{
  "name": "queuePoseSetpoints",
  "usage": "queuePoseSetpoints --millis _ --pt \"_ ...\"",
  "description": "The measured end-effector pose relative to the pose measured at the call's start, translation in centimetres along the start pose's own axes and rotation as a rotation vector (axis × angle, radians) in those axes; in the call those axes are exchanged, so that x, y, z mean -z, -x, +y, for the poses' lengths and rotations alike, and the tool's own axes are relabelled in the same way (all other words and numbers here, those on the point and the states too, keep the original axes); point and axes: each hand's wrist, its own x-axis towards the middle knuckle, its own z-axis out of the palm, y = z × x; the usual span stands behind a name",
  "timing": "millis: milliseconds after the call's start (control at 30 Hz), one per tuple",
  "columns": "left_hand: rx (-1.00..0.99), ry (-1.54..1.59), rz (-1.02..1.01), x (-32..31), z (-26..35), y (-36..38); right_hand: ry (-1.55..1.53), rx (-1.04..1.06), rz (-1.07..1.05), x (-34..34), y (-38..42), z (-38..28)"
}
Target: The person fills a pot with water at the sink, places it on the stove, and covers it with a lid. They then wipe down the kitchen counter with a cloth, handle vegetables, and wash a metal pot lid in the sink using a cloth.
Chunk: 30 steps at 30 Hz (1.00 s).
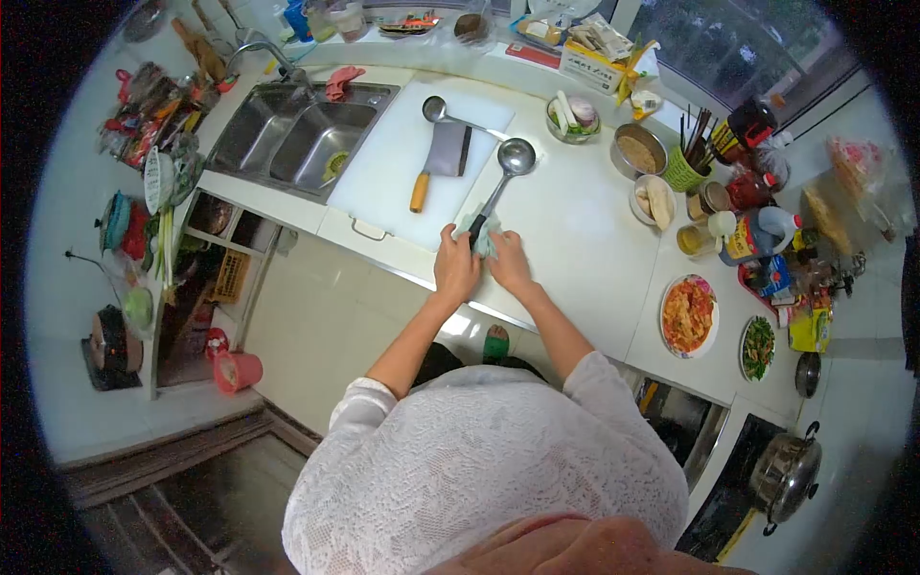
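Observation:
My left hand (456, 266) is closed around the lower end of a ladle's black handle, close to the counter's front edge. The steel ladle (516, 157) points away from me, its bowl over the white counter. In the fingers of my right hand (508, 261) is a pale green cloth (487, 233), bunched against the handle. Left of the ladle, a cleaver (447, 153) with a wooden handle lies on a white cutting board (379, 182). A second, smaller ladle (436, 109) rests at the board's far side.
A double sink (331, 134) is on the left. To the right stand a plate of red-and-yellow food (689, 316), a plate of chopped greens (757, 348), a bowl with peeled pieces (654, 201), a metal bowl (639, 151), a green chopstick holder (684, 171) and several bottles.

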Motion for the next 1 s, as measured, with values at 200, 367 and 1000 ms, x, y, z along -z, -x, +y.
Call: queuePoseSetpoints --millis 200,367,1000 --pt "-0.064 -0.084 -0.143 -1.3 -1.9 -3.1 0.160 0.002 0.019 0.6 -0.9 -1.0" --pt "-0.018 0.030 -0.367 -0.6 -3.1 -5.0 0.024 -0.109 0.151 0.5 -1.1 -1.3" --pt "0.119 0.502 -0.246 6.9 -8.6 -5.8 -0.055 -0.162 0.592 6.2 -15.4 7.8"
